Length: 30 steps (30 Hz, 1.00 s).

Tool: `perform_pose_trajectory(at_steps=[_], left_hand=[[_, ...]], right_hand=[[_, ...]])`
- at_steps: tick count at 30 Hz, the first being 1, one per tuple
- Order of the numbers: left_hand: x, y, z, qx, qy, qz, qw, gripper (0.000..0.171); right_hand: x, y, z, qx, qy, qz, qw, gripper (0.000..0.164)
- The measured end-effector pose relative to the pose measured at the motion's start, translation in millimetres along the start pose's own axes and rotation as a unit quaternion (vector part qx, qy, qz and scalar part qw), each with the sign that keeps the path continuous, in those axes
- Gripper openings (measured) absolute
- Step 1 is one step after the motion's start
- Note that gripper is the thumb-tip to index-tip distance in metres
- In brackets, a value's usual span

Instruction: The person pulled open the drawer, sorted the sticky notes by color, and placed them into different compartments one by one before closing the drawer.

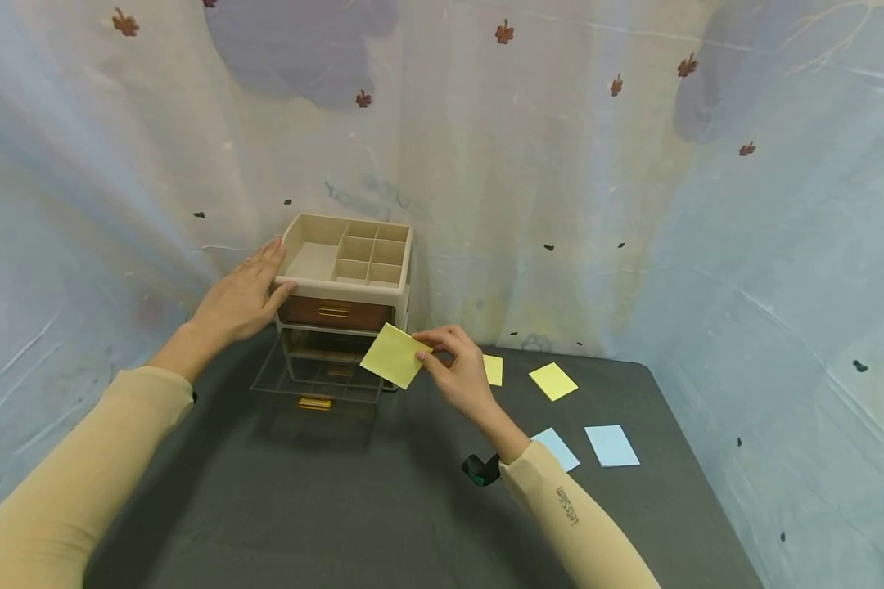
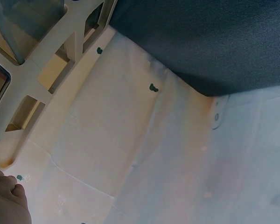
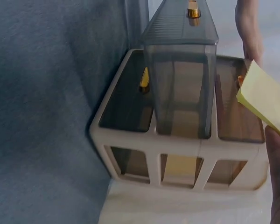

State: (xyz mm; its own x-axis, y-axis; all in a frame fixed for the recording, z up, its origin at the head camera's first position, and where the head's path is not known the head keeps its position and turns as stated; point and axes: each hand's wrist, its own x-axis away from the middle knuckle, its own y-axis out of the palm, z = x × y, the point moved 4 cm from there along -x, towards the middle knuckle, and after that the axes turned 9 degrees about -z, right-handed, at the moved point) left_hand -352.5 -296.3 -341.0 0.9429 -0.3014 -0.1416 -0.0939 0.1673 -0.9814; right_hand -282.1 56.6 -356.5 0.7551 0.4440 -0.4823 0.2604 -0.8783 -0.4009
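Note:
A cream desktop organizer with a divided top tray stands at the back of the table. Its see-through middle drawer is pulled out; the drawers above and below it are closed. My left hand rests against the organizer's upper left corner, fingers extended and thumb at the front edge. In my right hand, thumb and fingers pinch a yellow sticky note pad by its right corner. The pad is held just right of the pulled-out drawer, above the table. The right wrist view shows the pad and the drawer apart.
Two more yellow sticky note pads lie right of the right hand, one partly hidden by it. Nearer are two light blue pads, one partly covered by the right sleeve. A patterned curtain hangs behind the dark table.

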Motion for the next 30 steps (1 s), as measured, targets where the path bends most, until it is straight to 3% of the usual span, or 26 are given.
perform_pose_trajectory(at_steps=[6,17,30], left_hand=[[0.5,-1.1,1.1,-0.001,0.000,0.001,1.0000,0.077],[0.8,-3.2,1.8,-0.003,-0.004,-0.002,1.0000,0.077],[1.0,-1.3,1.6,-0.004,-0.009,-0.001,0.9999,0.078]], right_hand=[[-19,18,23,0.021,-0.014,-0.025,0.999,0.023],[-41,59,18,0.088,-0.063,-0.072,0.992,0.023],[-51,100,23,0.125,-0.046,-0.127,0.983,0.022]])
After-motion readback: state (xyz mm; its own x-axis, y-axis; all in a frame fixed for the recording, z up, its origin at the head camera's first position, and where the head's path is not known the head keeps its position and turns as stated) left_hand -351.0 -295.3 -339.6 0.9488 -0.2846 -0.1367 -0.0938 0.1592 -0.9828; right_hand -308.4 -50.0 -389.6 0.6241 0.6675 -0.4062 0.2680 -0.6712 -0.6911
